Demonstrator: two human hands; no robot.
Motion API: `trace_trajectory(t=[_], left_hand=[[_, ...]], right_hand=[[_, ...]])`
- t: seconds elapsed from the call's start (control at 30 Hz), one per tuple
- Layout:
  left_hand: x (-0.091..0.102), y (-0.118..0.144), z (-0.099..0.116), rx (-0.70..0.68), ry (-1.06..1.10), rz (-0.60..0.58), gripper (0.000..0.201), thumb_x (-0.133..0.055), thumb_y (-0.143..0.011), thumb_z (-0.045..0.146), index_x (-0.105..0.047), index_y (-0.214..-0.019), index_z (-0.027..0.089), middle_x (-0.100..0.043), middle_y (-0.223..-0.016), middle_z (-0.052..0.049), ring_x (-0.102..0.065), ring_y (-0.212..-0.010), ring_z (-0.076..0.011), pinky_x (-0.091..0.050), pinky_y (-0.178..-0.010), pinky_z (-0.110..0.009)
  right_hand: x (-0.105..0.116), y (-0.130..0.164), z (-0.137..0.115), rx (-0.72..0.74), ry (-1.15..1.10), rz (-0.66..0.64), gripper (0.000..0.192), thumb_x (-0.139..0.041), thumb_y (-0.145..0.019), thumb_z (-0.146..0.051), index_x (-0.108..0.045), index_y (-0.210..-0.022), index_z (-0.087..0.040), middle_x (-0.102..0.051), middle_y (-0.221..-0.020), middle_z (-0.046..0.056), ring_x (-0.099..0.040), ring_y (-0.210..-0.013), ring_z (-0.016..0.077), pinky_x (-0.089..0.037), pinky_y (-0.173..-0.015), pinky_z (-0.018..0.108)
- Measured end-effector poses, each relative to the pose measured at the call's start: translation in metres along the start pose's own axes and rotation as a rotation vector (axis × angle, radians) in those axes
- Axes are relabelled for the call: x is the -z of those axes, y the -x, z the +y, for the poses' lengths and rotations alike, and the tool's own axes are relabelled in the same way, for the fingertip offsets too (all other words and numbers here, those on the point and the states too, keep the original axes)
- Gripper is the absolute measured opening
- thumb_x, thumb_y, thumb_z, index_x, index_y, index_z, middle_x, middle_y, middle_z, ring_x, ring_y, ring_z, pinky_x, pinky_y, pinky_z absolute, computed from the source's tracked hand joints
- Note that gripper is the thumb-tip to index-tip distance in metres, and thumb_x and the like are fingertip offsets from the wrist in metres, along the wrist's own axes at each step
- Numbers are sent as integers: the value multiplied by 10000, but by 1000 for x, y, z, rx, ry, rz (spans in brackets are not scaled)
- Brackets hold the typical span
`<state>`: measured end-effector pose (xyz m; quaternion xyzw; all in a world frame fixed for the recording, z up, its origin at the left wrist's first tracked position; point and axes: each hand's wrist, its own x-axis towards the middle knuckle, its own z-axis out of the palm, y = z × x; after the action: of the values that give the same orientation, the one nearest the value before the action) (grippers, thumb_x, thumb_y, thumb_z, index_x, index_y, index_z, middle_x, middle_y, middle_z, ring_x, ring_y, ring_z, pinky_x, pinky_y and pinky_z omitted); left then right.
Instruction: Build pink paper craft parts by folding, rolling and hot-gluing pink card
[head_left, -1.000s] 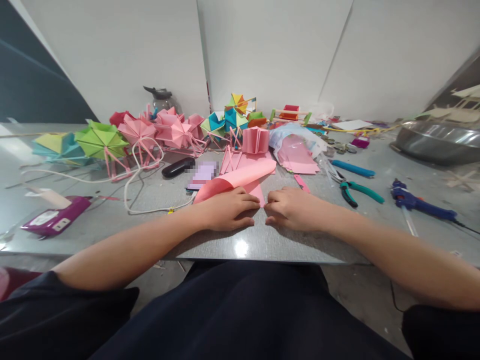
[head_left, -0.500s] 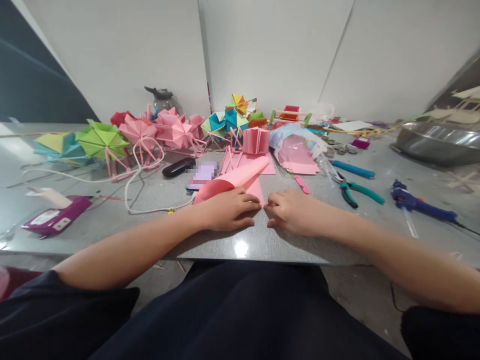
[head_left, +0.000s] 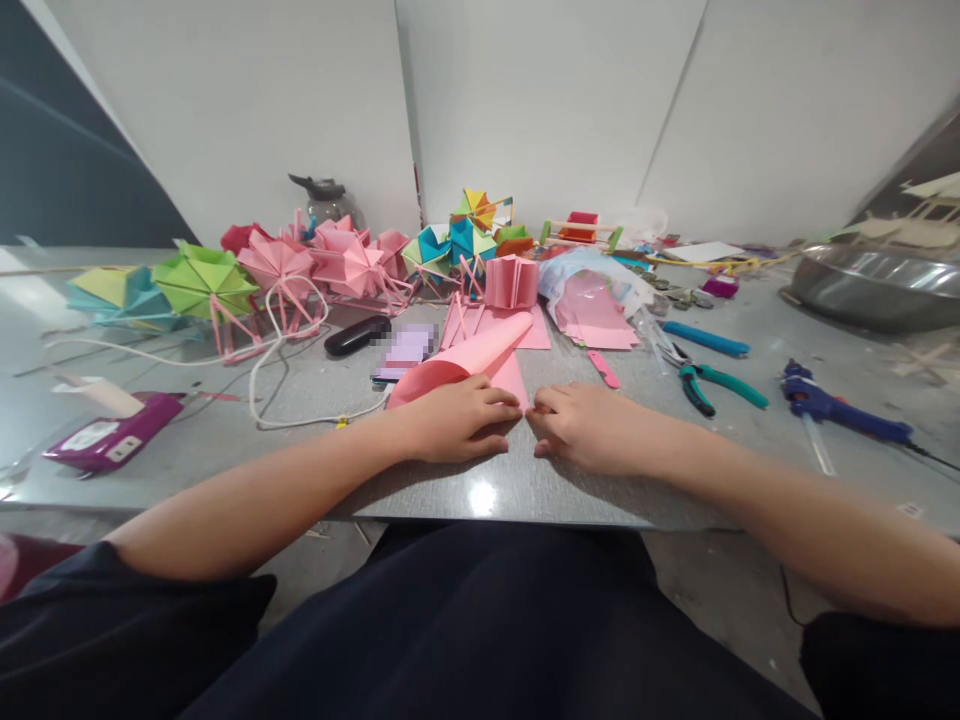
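A sheet of pink paper [head_left: 480,350] is bent over into a loose roll on the table in front of me, and its near corner lies between my hands. My left hand [head_left: 465,418] rests over the near side of the sheet, fingertips pressing it down and thumb set lower. Almost touching it, my right hand [head_left: 581,425] has its fingers curled and pinched at that same corner. Most of the sheet's near edge is hidden under my left hand. A pink craft knife [head_left: 604,369] lies just beyond my right hand.
Pliers [head_left: 697,385], a blue glue gun [head_left: 847,405] and a metal bowl [head_left: 870,290] are on the right. To the left lie a phone [head_left: 409,350], a white cable [head_left: 255,395] and a purple device [head_left: 112,435]. Folded-paper models [head_left: 277,265] line the back.
Almost nothing differs. Both hands keep their place at the pink paper's near corner, and the roll of the sheet has shifted only very slightly.
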<state>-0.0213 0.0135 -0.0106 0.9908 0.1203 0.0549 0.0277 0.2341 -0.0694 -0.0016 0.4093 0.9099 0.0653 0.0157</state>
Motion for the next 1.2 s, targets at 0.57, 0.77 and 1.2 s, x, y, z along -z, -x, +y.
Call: trace_trajectory(t=[0.57, 0.77, 1.2], left_hand=[[1, 0, 1, 13, 1, -18, 396, -612, -1128, 423, -709, -1441, 201, -702, -1565, -97, -644, -1304, -317, -476, -1126, -438], [1, -1, 2, 34, -3, -34, 399, -625, -1124, 419, -714, -1441, 192, -696, -1576, -89, -639, -1301, -317, -473, -1133, -436], [1, 0, 2, 22, -10, -15, 424, -606, -1132, 438, -690, -1478, 209, -691, -1583, -97, -648, -1299, -312, -475, -1133, -435]], right_hand=[[0, -4, 7, -13, -13, -34, 301, -702, -1094, -397, -812, -1153, -124, -753, -1110, 165, -690, -922, 278, -446, -804, 396], [1, -4, 7, 11, 1, -4, 310, -676, -1101, -408, -824, -1112, -136, -760, -1060, 159, -677, -905, 268, -452, -818, 394], [4, -4, 5, -2, 21, -8, 320, -698, -1093, -408, -829, -1087, -117, -764, -1028, 157, -659, -863, 255, -415, -796, 394]])
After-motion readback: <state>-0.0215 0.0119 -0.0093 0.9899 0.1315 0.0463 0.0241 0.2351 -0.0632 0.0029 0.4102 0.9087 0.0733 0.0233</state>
